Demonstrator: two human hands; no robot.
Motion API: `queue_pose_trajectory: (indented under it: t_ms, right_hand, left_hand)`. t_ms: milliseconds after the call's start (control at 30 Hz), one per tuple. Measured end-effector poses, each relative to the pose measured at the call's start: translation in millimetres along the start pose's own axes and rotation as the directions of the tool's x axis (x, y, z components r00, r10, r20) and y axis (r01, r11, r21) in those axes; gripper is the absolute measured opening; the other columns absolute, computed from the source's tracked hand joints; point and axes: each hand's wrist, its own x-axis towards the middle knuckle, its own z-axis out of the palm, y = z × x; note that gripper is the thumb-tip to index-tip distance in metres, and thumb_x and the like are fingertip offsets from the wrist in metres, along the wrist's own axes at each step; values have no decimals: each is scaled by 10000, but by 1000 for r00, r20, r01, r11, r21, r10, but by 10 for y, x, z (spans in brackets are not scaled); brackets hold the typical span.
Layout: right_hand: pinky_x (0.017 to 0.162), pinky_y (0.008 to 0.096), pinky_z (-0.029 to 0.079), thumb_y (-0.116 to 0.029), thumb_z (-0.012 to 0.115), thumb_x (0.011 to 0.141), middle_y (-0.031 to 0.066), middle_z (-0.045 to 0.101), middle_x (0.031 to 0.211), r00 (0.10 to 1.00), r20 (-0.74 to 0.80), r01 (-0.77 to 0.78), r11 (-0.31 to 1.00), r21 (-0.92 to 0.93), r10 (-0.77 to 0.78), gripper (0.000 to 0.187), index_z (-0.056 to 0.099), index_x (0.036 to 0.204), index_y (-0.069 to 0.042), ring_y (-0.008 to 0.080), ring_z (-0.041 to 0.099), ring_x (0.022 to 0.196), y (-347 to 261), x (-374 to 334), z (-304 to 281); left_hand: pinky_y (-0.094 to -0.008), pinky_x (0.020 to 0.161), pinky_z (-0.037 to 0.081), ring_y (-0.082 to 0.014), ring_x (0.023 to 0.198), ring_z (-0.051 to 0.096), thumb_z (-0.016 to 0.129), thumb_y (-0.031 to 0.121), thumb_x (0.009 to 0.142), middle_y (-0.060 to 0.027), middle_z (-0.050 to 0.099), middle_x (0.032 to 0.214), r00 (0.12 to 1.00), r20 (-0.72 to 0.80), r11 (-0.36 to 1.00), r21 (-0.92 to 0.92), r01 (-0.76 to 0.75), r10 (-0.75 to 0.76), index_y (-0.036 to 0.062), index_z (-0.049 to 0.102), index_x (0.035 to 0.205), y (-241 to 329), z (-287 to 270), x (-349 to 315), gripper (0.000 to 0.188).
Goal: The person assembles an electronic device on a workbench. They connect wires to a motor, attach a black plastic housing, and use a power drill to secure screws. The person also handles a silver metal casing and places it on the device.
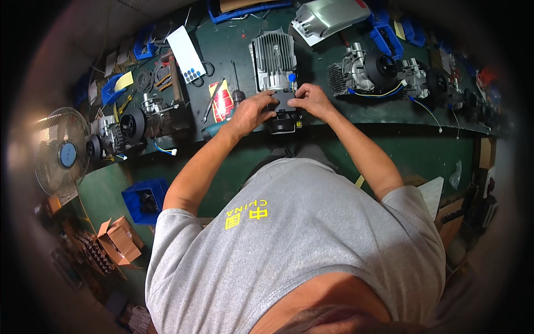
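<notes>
A finned silver metal heater body [273,55] lies at the bench's front edge, fins up, with a black box-shaped part [282,100] at its near end. Below that part is a round black fan wheel [283,123]. From the left, my left hand [255,113] grips the black part with bent fingers and thumb. My right hand [313,103] has its thumb on the part's right side, its other fingers curled behind. A blue plug [292,78] stands just above the black part, near my right fingers. What lies under my fingertips is hidden.
More heater units [367,69] line the bench on the right, and others [158,114] on the left, trailing wires. A screwdriver [236,80], a teal-handled tool [211,131] and a red-and-yellow packet [221,101] lie left of my hands. A fan [64,153] stands far left.
</notes>
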Motion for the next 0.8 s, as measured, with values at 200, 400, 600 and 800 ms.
queue_pose_trajectory:
  t_ms: [200,400,600,800]
  right_hand:
    - [683,313,533,-342,915,702,92,705,819,998,-57,-21,999,-48,18,447,700,879,7,154,645,740,51,-21,37]
    - [655,288,531,-316,909,744,63,695,801,994,-102,22,996,-88,-31,450,682,943,17,124,638,722,164,14,25]
    - [728,324,539,-360,896,728,91,705,890,1000,-19,-22,1000,16,23,528,677,1016,25,173,656,795,98,-41,-45]
    - [861,301,522,-151,821,818,71,704,1019,992,120,25,996,82,-34,451,645,1203,4,137,647,922,248,-325,-393]
  left_hand:
    - [-450,977,541,-400,1193,621,798,135,821,-160,589,1406,999,38,998,59,12,-14,86,650,1201,41,-35,15,411]
    - [-449,1036,466,-393,1237,552,825,234,816,-190,575,1363,944,-274,981,-6,192,-187,37,605,1276,246,153,80,548]
    - [-461,1162,330,-441,1388,411,874,464,731,-337,398,1502,700,-443,829,-294,476,-560,-127,244,1527,-78,727,231,1175]
    - [-411,1141,356,-404,1375,434,858,513,738,-352,410,1490,681,-246,695,-487,529,-690,-148,183,1542,-108,711,218,1240]
